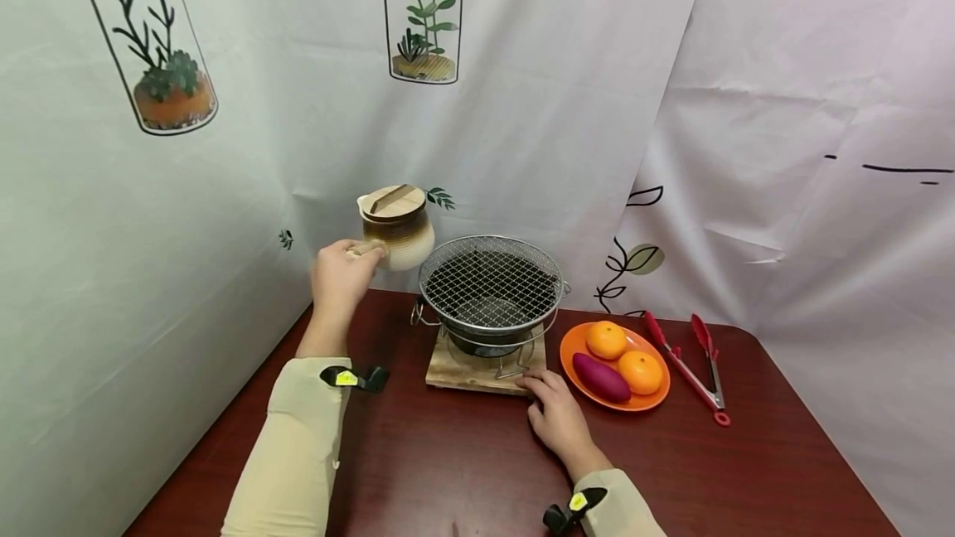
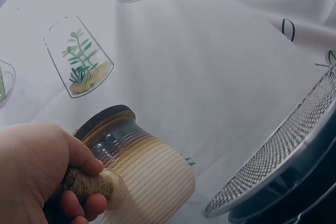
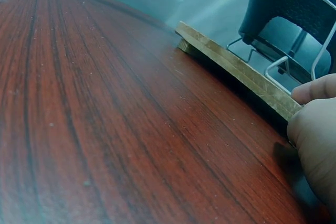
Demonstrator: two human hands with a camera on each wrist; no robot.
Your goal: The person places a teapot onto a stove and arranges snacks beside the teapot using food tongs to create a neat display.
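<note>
My left hand [image 1: 345,276] grips the rope-wrapped handle [image 2: 89,186] of a ceramic teapot [image 1: 406,245], brown above and ribbed cream below, with a flat wooden lid [image 1: 394,202]. The teapot is held up above the table's back edge, left of a small round charcoal stove [image 1: 485,343]. A wire mesh grill [image 1: 488,284] covers the stove, which stands on a low wooden board [image 1: 440,371]. At the board's front right corner, my right hand [image 1: 561,421] has a finger on top and the thumb at the edge [image 3: 286,103], holding that corner.
Right of the stove, an orange plate [image 1: 570,370] bears two oranges [image 1: 639,372] and a purple sweet potato [image 1: 601,378]. Red-tipped tongs [image 1: 694,379] lie spread beyond it. Printed white cloth [image 1: 522,106] hangs behind the dark red table [image 1: 433,462].
</note>
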